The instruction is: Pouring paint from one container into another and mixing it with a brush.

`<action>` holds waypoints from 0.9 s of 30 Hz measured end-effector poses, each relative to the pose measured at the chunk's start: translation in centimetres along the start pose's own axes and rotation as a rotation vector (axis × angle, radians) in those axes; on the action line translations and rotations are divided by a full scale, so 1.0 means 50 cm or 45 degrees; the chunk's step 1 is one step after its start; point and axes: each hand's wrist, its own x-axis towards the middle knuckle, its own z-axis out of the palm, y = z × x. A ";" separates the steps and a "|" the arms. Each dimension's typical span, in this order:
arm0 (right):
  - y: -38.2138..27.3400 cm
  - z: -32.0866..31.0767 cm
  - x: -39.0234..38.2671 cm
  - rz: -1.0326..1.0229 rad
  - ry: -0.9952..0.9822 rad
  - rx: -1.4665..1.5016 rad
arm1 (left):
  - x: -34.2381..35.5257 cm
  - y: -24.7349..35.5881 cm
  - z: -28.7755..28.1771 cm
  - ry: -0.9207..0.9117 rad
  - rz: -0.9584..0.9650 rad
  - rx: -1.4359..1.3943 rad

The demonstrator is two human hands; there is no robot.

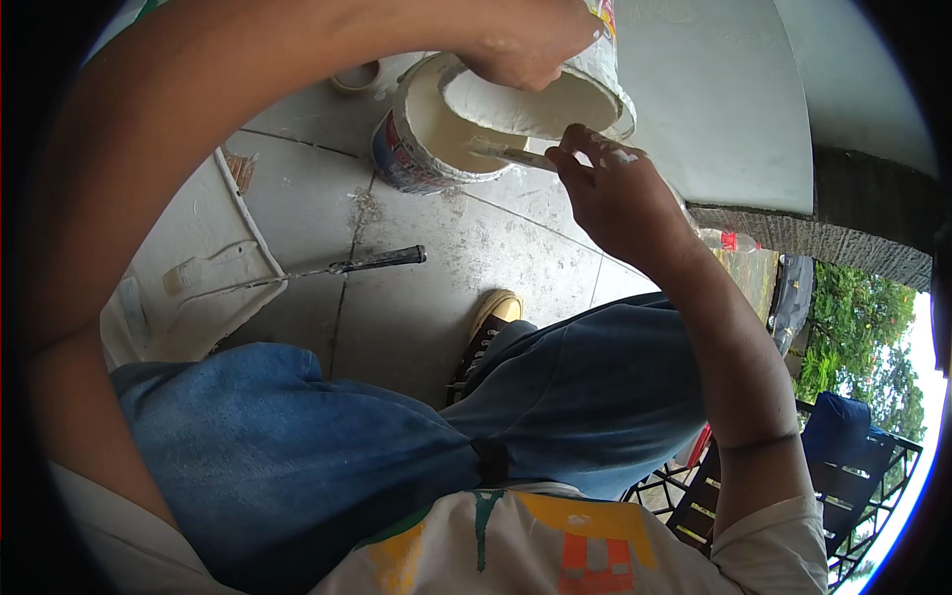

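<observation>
My left hand [531, 45] is closed on the rim of a white paint bucket [585, 99], which is tipped on its side with its mouth facing me. Just below that mouth stands a second paint bucket [405, 149], with white paint in it and a blue and red printed wall. My right hand [615, 183] grips a paint-coated paintbrush [516, 155] by its handle. Its pale end reaches over the lower bucket's opening, beneath the tipped bucket's lip. White paint smears mark the fingers of both hands.
A white paint tray [213, 288] lies on the grey tiled floor [436, 223] to the left, with a black-handled paint roller [382, 260] across its edge. A roll of tape [357, 77] lies behind. At right are a plastic bottle [729, 241] and a dark slatted bench [843, 451].
</observation>
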 end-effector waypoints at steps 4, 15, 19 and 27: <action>-0.002 -0.036 0.010 -0.055 0.206 0.018 | 0.051 -0.019 -0.008 -0.361 0.117 0.359; 0.028 0.092 0.178 0.450 0.398 0.164 | 0.056 -0.067 -0.014 -0.091 -0.010 -0.179; 0.038 0.094 0.197 0.371 0.353 0.217 | 0.055 -0.041 -0.038 -0.072 -0.061 -0.231; 0.040 0.031 0.097 -0.404 0.179 -0.689 | 0.054 -0.061 -0.045 -0.131 -0.085 -0.289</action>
